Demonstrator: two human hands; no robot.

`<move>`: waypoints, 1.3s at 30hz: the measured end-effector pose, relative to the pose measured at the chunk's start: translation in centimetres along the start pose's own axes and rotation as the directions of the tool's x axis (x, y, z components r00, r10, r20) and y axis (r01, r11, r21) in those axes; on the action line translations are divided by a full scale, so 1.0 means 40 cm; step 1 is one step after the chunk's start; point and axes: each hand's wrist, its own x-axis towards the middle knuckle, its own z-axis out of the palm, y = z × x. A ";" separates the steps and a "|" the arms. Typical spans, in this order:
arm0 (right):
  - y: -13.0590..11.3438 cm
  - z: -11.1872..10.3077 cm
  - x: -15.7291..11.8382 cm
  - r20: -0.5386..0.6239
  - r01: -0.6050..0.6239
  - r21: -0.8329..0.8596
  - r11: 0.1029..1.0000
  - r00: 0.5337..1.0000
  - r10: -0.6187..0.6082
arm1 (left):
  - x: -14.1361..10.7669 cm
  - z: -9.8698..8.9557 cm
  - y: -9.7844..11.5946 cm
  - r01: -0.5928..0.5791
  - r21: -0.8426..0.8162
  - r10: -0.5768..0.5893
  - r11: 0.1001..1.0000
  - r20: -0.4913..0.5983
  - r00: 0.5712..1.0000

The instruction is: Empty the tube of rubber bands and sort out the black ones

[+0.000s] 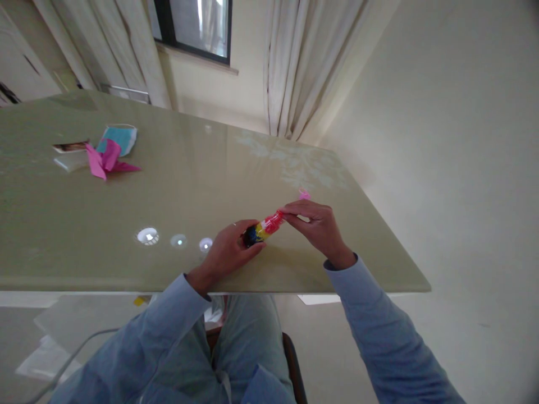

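Bottle (263, 228), one, small; red at one end, yellow at the middle, dark at the other; held aslant just above the table (189, 185), near its front edge, red end raised toward the right; glossy clear wrapping seen about the red part. Left hand (229, 247): closed about the dark end, thumb on the near side, fingers on the far side. Right hand (315, 227): thumb and fingers brought together at the red tip, which is pinched; whether loose film is also caught there cannot be told. Pink item (304, 194), one, small; placed just beyond the right hand, partly hidden by it. Pink paper (107, 160), folded to points; laid at the far left, overlapping the mask (122, 137). Step in hand, as judged: the red tip being worked while the body is steadied; next move, as judged: a firm hold to be kept by the left, a sure pinch by the right, the bottle not to be squeezed hard.
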 end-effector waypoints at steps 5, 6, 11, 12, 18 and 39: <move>-0.012 -0.014 0.001 0.042 -0.031 -0.078 0.996 0.999 0.035 | -0.002 -0.001 0.001 -0.006 -0.012 0.006 1.000 -0.008 1.000; -0.015 -0.015 0.001 0.055 -0.022 -0.106 0.994 0.998 0.027 | -0.002 -0.001 0.001 -0.004 -0.016 0.004 1.000 -0.007 1.000; -0.029 -0.016 -0.001 0.088 0.035 -0.247 0.968 0.996 -0.014 | -0.002 -0.002 0.001 0.006 -0.026 -0.007 1.000 -0.009 1.000; -0.032 -0.016 -0.003 0.092 0.043 -0.263 0.964 0.996 -0.019 | -0.002 -0.003 0.001 0.008 -0.027 -0.009 1.000 -0.008 1.000; -0.042 -0.010 -0.015 0.093 0.021 -0.289 0.957 0.996 0.006 | -0.005 -0.004 0.004 -0.008 -0.042 0.008 0.999 0.000 1.000; -0.068 -0.007 -0.008 -0.004 0.026 -0.262 0.965 1.000 -0.028 | -0.006 -0.008 0.011 -0.008 -0.163 0.009 0.987 0.008 1.000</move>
